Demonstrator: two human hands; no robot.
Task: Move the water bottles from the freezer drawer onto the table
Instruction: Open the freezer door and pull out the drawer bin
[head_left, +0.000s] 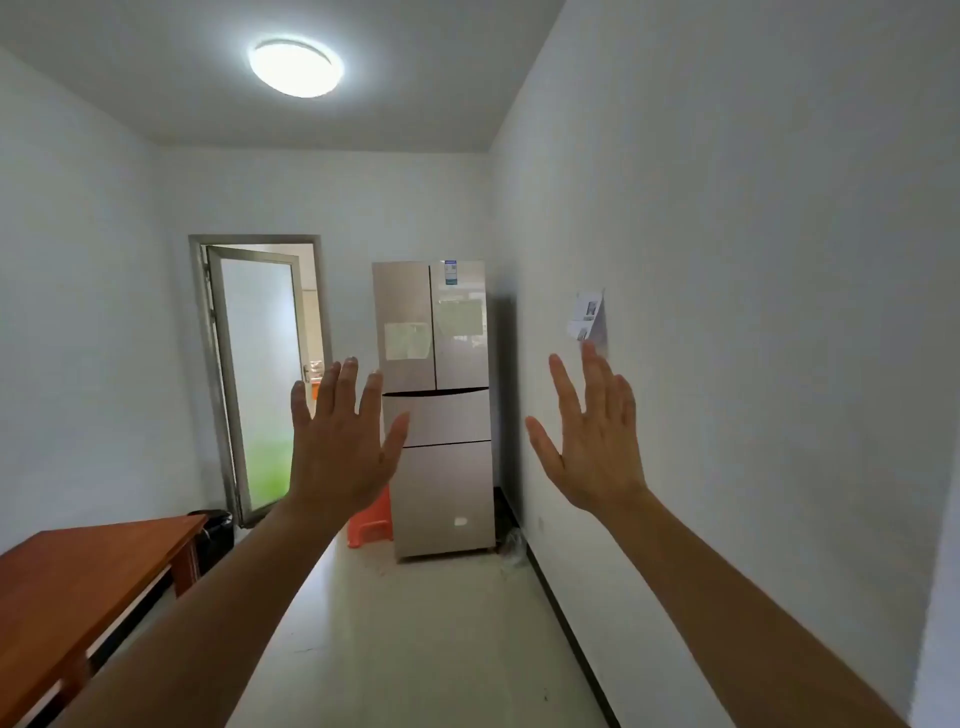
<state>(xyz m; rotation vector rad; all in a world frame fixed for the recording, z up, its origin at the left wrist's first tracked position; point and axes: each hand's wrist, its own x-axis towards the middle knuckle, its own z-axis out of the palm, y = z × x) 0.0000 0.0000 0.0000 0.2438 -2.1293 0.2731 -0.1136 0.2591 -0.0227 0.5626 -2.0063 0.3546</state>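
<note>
You see the fridge far ahead by the right wall | door left of it | table near you, left.

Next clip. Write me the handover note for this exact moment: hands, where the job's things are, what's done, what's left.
Left hand and right hand: both raised, fingers spread, holding nothing.
Fridge at the far end, doors and lower drawers closed; no water bottles in view.
Table near left.
Done: nothing that shows.
Left: reach the fridge, open the freezer drawer, carry the bottles to the table.
</note>
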